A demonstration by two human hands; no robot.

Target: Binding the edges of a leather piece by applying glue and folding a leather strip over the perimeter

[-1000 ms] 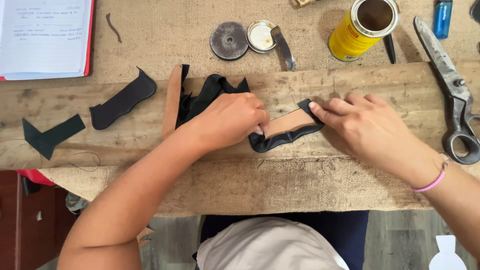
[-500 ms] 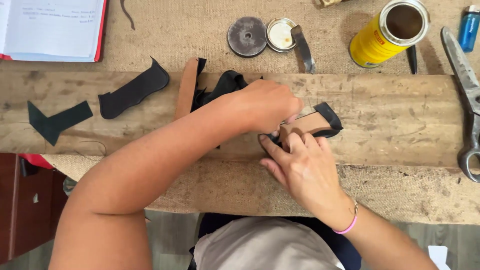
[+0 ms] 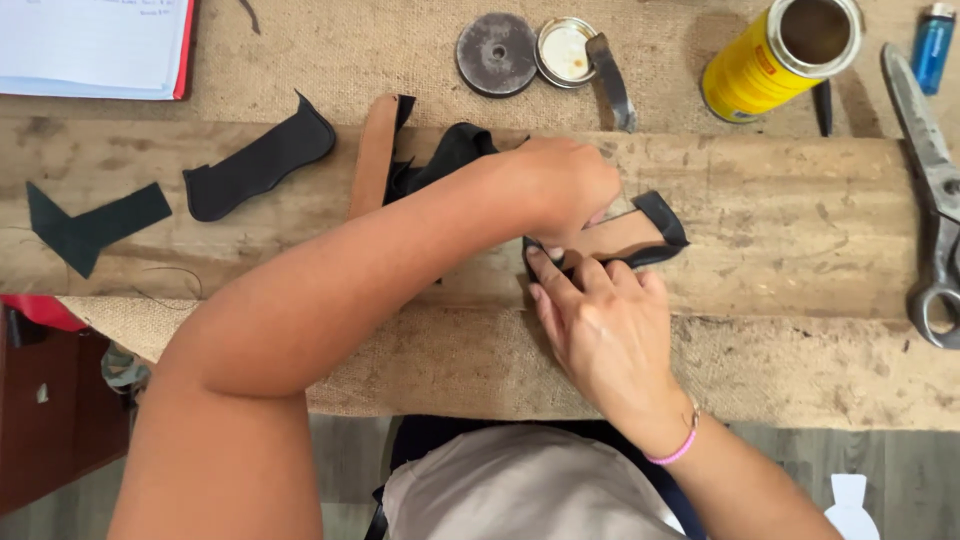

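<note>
The leather piece was a small tan strap section edged with a black folded border, lying flat on the wooden board near its middle, closer to the board's near edge than to its far one. Its tan face pointed up, and the black border wrapped round its right end and ran along its near side. Its left end was covered, so the full outline could not be made out.

Left hand curled, fingers pinching down; right hand flat, fingers pressing forward just beneath it.
</note>
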